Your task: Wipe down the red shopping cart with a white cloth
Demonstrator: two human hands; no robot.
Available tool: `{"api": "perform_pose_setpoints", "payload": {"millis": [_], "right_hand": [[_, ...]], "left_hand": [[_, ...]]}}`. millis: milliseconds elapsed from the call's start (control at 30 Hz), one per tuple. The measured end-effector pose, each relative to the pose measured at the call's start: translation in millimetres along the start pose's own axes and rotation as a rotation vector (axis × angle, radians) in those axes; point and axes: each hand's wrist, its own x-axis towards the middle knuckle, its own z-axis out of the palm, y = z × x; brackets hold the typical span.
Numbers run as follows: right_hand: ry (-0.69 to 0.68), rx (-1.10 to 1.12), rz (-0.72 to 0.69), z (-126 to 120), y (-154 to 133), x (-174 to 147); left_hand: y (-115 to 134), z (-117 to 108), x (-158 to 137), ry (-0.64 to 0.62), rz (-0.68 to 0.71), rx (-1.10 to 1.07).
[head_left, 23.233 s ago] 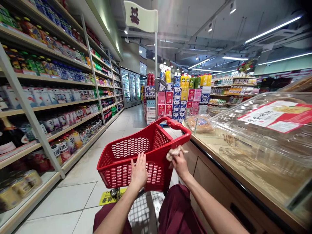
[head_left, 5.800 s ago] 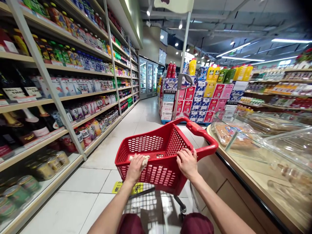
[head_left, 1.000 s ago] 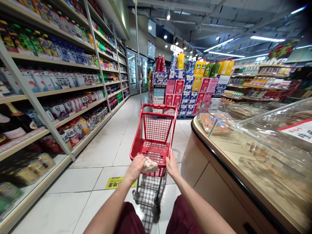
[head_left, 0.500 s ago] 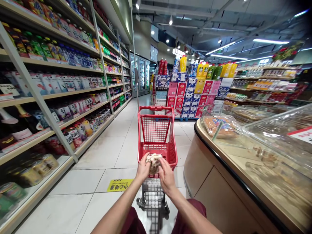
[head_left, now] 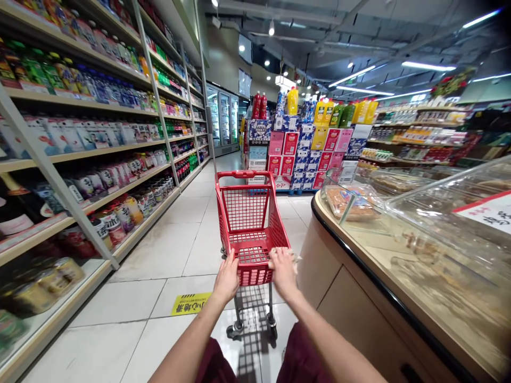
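1. Your right hand (head_left: 284, 271) has its grip closed on a crumpled cloth (head_left: 296, 259), which pokes out past the fingers on the 3 o'clock side. The hand is pressed flat over the near-right corner of the basket, probably so the cloth lies between palm and plastic.

2. Your left hand (head_left: 227, 279) touches the near-left corner of the rim. Whether its grip is clamped there you cannot tell, since the underside is hidden; that placing would suit steadying the frame against the other hand's pressure.

3. The red cart (head_left: 255, 266) stands upright on the floor at 12 o'clock, its low end towards you and its handle (head_left: 245, 174) at the far end. That likely puts the near rim within easy reach of both hands.

4. Your knees, in dark red trousers, sit at 5 and 7 o'clock, either side of the cart's wheels (head_left: 235, 331), which seems to leave your arms a straight path.

5. A yellow floor sign (head_left: 190, 304) lies at about 10 o'clock. The display surface (head_left: 325, 255) runs from 1 to 4 o'clock, apart from the cart; drink shelves (head_left: 92, 210) line 9 to 11.
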Motion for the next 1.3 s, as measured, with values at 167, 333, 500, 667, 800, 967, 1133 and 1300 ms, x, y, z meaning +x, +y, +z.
{"api": "perform_pose_setpoints", "payload": {"millis": [167,333,500,667,800,967,1133,1300], "right_hand": [[-0.176,0.074,-0.142,44,-57,-10],[-0.128,0.111,-0.144,18,-18,-4],[0.001,0.174,-0.049,12,-4,-11],[-0.217,0.144,-0.140,34,-50,3],[-0.284,0.021,-0.164,7,-4,8],[-0.071,0.041,-0.022,8,24,-6],[-0.151,0.158,-0.174,39,-24,-10],[-0.128,0.191,-0.075,3,22,0]], "left_hand": [[-4,9,2,0.024,0.084,0.075],[-6,4,3,0.017,0.091,0.052],[-2,11,1,0.038,0.097,0.001],[-1,9,2,-0.007,0.133,-0.012],[-1,8,1,-0.023,0.133,0.009],[3,18,1,0.023,0.150,-0.016],[3,12,3,0.003,0.134,0.024],[7,4,3,-0.042,0.063,0.068]]}}
